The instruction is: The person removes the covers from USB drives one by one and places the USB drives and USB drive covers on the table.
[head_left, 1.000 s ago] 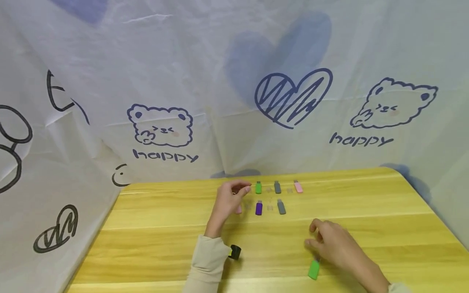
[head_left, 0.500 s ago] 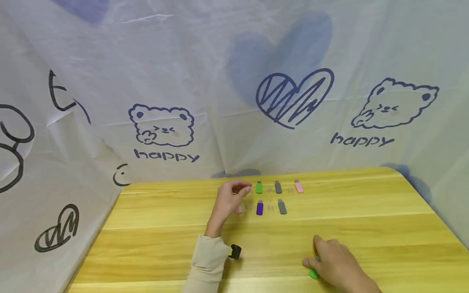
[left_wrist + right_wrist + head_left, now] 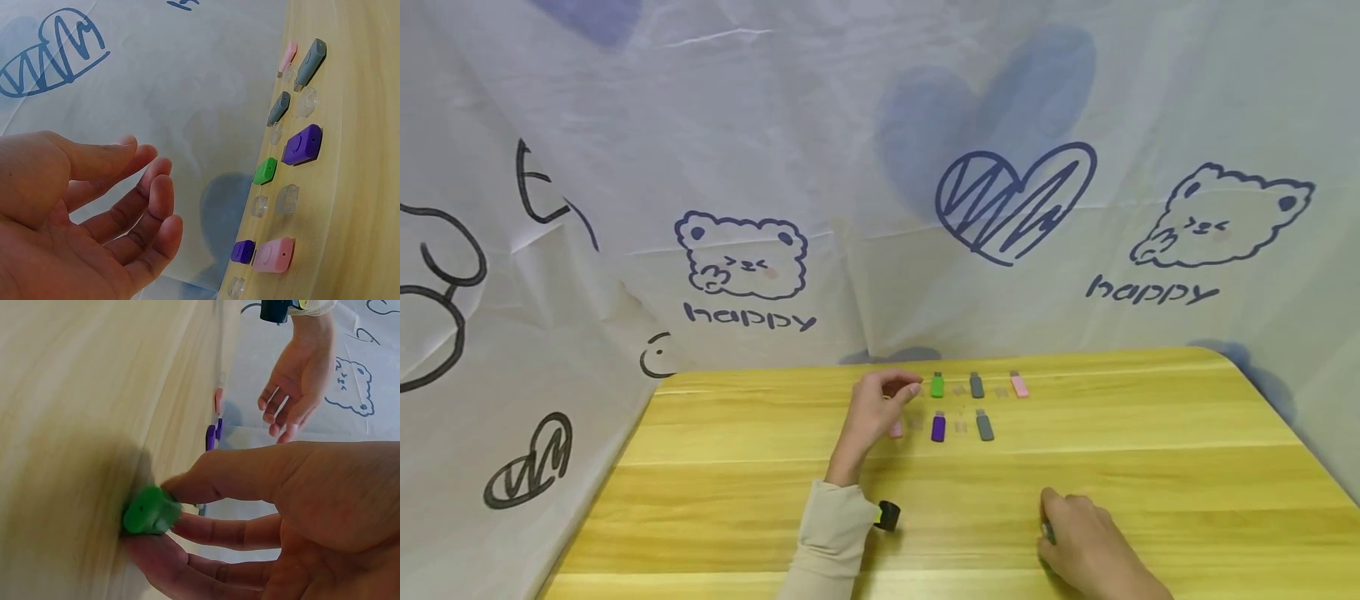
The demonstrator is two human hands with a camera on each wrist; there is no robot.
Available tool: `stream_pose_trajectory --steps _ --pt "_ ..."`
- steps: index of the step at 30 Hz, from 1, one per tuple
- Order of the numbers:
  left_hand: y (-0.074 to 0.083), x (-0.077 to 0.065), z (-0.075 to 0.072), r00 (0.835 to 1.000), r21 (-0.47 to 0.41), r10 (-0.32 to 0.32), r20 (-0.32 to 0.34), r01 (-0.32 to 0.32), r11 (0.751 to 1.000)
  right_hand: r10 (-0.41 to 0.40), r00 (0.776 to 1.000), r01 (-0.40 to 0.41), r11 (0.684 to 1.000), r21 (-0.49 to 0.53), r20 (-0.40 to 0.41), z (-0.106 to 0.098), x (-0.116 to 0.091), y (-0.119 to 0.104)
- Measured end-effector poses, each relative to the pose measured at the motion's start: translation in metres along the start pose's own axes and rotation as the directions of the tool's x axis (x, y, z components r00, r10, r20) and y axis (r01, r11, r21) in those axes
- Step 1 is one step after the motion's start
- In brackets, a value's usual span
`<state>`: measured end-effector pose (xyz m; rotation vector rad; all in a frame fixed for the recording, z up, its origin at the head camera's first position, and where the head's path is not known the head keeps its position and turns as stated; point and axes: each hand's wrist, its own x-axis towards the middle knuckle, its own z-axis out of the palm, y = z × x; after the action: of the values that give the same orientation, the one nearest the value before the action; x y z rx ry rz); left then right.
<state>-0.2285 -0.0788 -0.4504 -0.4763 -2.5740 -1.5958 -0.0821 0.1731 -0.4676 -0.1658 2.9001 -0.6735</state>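
My right hand [image 3: 1088,542] is low over the front right of the wooden table. In the right wrist view its thumb and fingers pinch a green USB stick [image 3: 147,512]. Above the back of the table hovers my left hand [image 3: 872,408], its fingers loosely bent and holding nothing. Beside it, in the left wrist view, USB sticks lie in two rows: a pink USB stick [image 3: 274,255], purple USB sticks [image 3: 302,145], another green USB stick [image 3: 265,170] and grey USB sticks [image 3: 311,64]. Small clear caps [image 3: 287,199] lie among them.
Bare wood of the table [image 3: 737,483] stretches around the hands. A white cloth [image 3: 865,275] with heart and bear drawings hangs behind and at the sides. A black wrist device [image 3: 887,515] shows at my left sleeve [image 3: 831,533].
My right hand has come down onto the green USB stick, which lay on the table, and now pinches it. The left hand keeps its pose while the head view shifts slightly.
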Motion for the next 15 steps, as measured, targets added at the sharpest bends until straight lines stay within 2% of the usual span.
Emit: stream_pose_trajectory --steps 9,12,15 --pt "0.002 0.0 0.0 1.0 -0.01 -0.012 0.004 0.012 1.0 -0.023 0.999 0.023 1.0 -0.004 -0.028 -0.011 0.005 0.0" --pt "0.003 0.0 0.0 1.0 -0.025 -0.027 0.013 0.027 0.999 -0.05 0.996 0.05 0.999 -0.005 -0.075 -0.02 0.008 -0.005" --pt "0.003 0.0 -0.001 0.999 -0.033 -0.035 0.015 0.036 0.999 -0.106 0.982 0.106 0.994 -0.003 -0.158 -0.03 0.013 -0.012"
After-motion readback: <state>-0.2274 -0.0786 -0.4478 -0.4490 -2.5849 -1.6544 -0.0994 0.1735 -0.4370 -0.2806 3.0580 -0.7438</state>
